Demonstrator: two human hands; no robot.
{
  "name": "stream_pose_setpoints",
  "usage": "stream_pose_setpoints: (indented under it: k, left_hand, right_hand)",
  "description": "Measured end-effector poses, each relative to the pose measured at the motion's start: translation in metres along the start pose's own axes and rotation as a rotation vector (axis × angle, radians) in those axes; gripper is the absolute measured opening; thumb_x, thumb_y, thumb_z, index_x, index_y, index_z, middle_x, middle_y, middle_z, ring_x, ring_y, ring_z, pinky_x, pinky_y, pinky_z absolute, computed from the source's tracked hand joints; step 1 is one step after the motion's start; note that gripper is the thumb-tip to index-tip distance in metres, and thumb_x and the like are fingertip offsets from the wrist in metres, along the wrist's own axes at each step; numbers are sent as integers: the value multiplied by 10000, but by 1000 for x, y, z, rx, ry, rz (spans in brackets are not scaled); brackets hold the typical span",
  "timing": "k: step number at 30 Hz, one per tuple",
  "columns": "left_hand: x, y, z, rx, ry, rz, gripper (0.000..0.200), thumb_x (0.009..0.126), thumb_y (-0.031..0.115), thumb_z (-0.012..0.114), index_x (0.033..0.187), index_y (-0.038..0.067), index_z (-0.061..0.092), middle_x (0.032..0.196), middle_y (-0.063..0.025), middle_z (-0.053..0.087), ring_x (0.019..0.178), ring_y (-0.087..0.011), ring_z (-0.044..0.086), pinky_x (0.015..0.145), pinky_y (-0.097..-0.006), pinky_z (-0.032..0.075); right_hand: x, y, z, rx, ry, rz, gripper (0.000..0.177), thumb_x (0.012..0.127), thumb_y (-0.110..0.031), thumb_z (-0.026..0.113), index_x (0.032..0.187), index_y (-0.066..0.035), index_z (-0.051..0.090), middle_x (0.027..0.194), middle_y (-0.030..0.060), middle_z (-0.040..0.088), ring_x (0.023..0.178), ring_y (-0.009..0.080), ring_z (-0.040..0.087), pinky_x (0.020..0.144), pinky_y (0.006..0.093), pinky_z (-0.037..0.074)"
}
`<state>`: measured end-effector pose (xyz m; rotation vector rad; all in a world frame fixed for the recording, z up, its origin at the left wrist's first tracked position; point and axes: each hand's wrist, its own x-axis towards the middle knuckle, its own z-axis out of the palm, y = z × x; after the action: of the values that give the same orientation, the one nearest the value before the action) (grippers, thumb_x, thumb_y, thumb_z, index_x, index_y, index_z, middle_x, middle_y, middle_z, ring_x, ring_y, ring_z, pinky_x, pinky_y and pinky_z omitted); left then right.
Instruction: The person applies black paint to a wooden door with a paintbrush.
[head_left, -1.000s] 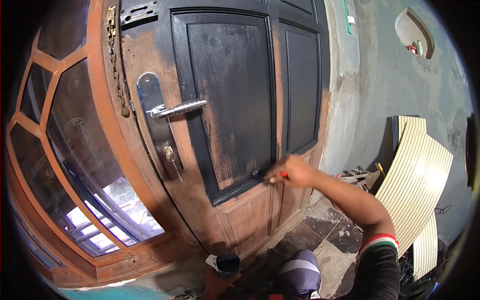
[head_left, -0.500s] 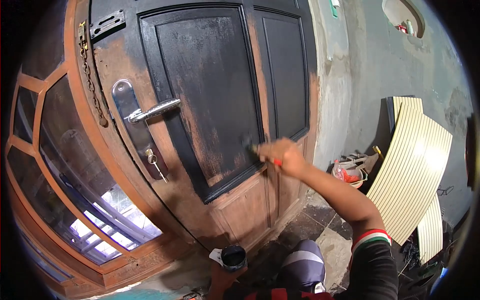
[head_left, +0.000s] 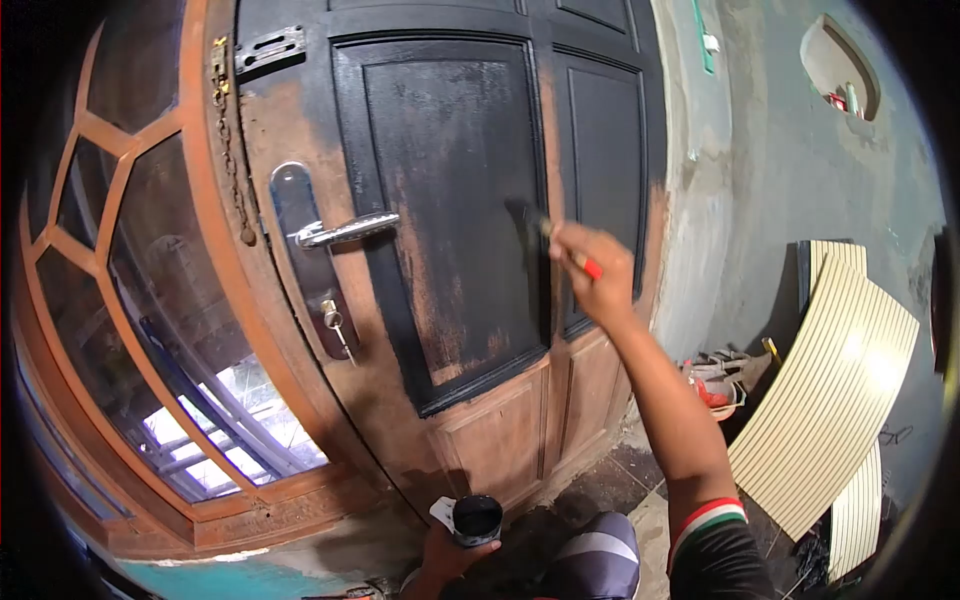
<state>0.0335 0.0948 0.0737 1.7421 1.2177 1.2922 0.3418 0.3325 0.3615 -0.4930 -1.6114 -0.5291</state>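
Note:
My right hand (head_left: 597, 272) grips a paintbrush (head_left: 545, 227) with a red handle end, its dark bristles against the right part of a door panel (head_left: 450, 200). Black paint covers most of that panel, while bare brown wood shows through along its left side and bottom. Low in front of me, my left hand (head_left: 452, 552) is wrapped round a small can of black paint (head_left: 478, 518), with a whitish flap at its rim. The wooden door (head_left: 490, 420) is black above and brown in its lower part.
A metal door handle (head_left: 350, 230) and a key (head_left: 335, 322) in the lock project at the left. Beside them is a brown-framed window (head_left: 190, 300) with a hanging chain (head_left: 232, 170). Ribbed cream panels (head_left: 830, 390) lean on the grey wall, near a container of odds and ends (head_left: 715, 390).
My right hand has moved the brush upward along the panel's right side. The view has shifted, so the door sits farther right. My left hand still holds the can.

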Motion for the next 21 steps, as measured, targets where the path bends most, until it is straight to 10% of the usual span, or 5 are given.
stream_pose_setpoints:
  k: [5, 14, 21]
  left_hand:
    - [12, -27, -2, -49, -42, -10, 802, 722, 297, 1044, 1373, 67, 636, 1266, -105, 736, 1181, -268, 721, 1055, -421, 556]
    - [19, -20, 16, -191, 22, -67, 736, 762, 141, 1005, 1377, 54, 608, 1281, -83, 718, 1200, -192, 676, 1085, -374, 511]
    - [15, -34, 39, -136, 26, 7, 940, 729, 151, 1022, 1528, 55, 535, 1441, -166, 618, 1370, -311, 614, 1166, -438, 486]
  right_hand:
    - [-111, -43, -15, 38, -560, 95, 276, 909, 24, 767, 1180, -24, 776, 952, 140, 792, 828, 362, 751, 796, 412, 598]
    - [-184, -163, -103, 328, -2, 989, 265, 907, -60, 903, 1078, 17, 714, 1037, 112, 780, 948, 199, 741, 893, 331, 569]
    - [-150, -216, -105, 333, -434, 821, 185, 909, -88, 888, 976, 12, 747, 887, 112, 805, 793, 171, 764, 726, 303, 578]
